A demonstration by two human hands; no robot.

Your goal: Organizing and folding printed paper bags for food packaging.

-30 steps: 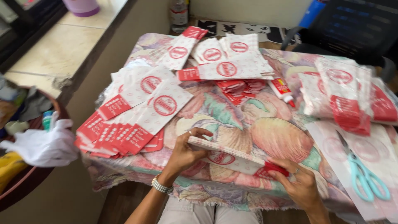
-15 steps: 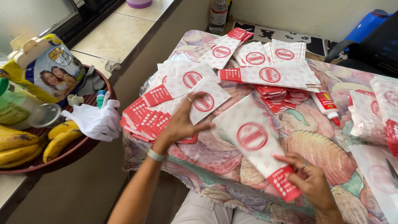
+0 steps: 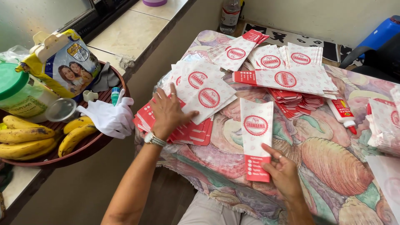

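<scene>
My right hand (image 3: 284,174) grips the red bottom end of a white paper bag (image 3: 255,131) with a red round mark, held upright over the shell-patterned cloth (image 3: 329,166). My left hand (image 3: 167,111) lies flat, fingers spread, on a fanned stack of the same bags (image 3: 196,98) at the table's left side. A metal watch sits on that wrist.
More bag stacks (image 3: 287,77) lie at the back, with folded red ones (image 3: 296,102) beside a glue bottle (image 3: 342,113). On the counter to the left, a round tray (image 3: 89,143) holds bananas (image 3: 25,139), a white glove (image 3: 109,117), a jar and a packet. A bottle (image 3: 230,14) stands at the back.
My left hand slid onto the left stack and flattened there. The bag in my right hand swung from slanted to upright. The view shifted left, showing more of the tray.
</scene>
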